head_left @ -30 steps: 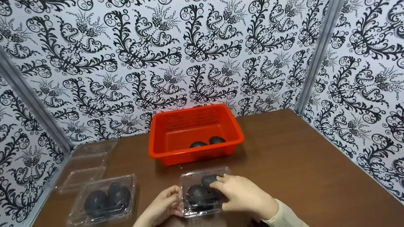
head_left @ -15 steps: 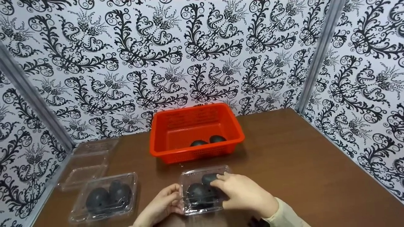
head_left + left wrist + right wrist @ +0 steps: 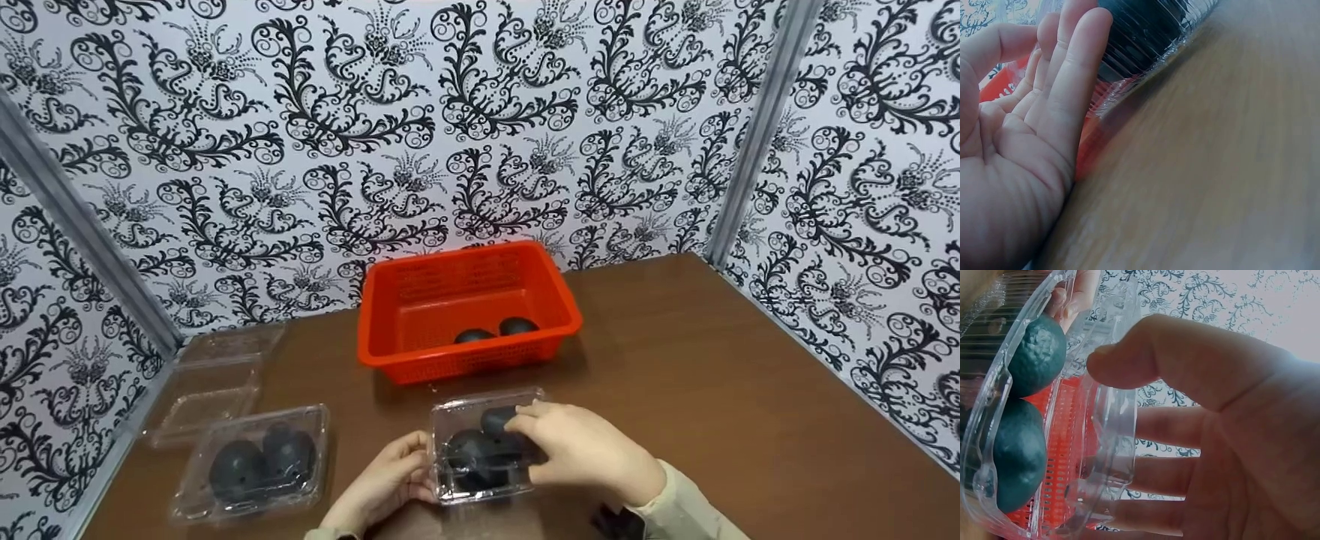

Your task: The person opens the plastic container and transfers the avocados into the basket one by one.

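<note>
A clear plastic clamshell container [image 3: 459, 412] stands on the table in front, holding several dark green fruits [image 3: 476, 450] that look like avocados. My left hand [image 3: 394, 480] holds the container's left side; in the left wrist view its outer fingers [image 3: 1069, 95] reach along that side. From the right, my right hand [image 3: 589, 454] grips the upper far part of the container. Seen from the right wrist, the clear plastic lid [image 3: 1114, 427] lies between its bent thumb and its fingers [image 3: 1168, 475], beside two avocados [image 3: 1022, 453]. The right fingertips are partly hidden.
Behind stands a red plastic basket [image 3: 412, 367] with two dark avocados [image 3: 517, 325] near its front wall. To the left lies another clear clamshell [image 3: 319, 450] with avocados inside. Beyond it, an opened clear container [image 3: 217, 375] lies near the patterned left wall [image 3: 67, 360].
The head view has tilted slightly, so everything sits a little higher in it. Both hands stay at the container with almost the same hold.
</note>
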Motion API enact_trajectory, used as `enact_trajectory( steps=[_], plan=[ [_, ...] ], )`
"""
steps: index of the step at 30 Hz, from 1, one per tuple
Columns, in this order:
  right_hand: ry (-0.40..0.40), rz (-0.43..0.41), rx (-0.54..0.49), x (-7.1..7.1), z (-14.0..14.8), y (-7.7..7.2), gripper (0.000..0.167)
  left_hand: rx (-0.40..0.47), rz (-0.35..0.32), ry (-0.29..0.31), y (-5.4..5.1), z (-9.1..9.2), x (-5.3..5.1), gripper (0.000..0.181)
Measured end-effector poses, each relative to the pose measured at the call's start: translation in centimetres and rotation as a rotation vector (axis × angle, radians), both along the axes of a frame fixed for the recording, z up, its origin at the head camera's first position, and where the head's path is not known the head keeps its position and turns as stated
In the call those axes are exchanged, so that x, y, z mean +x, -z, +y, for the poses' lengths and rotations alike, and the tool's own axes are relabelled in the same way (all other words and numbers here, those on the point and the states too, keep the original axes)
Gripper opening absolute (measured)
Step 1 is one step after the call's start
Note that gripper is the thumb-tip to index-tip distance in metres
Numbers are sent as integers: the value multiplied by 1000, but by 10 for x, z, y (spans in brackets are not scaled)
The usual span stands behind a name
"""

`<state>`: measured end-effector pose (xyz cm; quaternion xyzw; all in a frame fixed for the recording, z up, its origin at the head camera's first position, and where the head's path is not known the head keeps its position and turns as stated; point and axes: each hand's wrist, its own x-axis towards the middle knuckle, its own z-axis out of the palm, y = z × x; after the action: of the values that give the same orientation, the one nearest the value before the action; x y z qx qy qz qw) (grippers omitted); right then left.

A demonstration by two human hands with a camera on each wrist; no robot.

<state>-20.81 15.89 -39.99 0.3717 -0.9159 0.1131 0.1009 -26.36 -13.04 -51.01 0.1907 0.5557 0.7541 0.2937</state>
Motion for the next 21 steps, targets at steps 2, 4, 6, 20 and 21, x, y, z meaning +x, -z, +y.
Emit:
enact_trajectory(
  steps=[2,4,6,20,21],
  plan=[
    [1,-10,-14,-1,1,-2,34,-3,-3,-1,0,1,0,11],
    [1,-18,-29,-1,2,-3,32,0,-5,2,0,1,-1,10],
    [2,-27,-40,-2,3,-5,30,4,-3,9,0,1,-2,10],
    [-22,41,-149,-10,13,-10,24,-6,0,-7,1,1,-1,9],
    [-30,55,-164,-11,13,-9,24,-10,-1,-13,2,1,-1,9]
  ],
)
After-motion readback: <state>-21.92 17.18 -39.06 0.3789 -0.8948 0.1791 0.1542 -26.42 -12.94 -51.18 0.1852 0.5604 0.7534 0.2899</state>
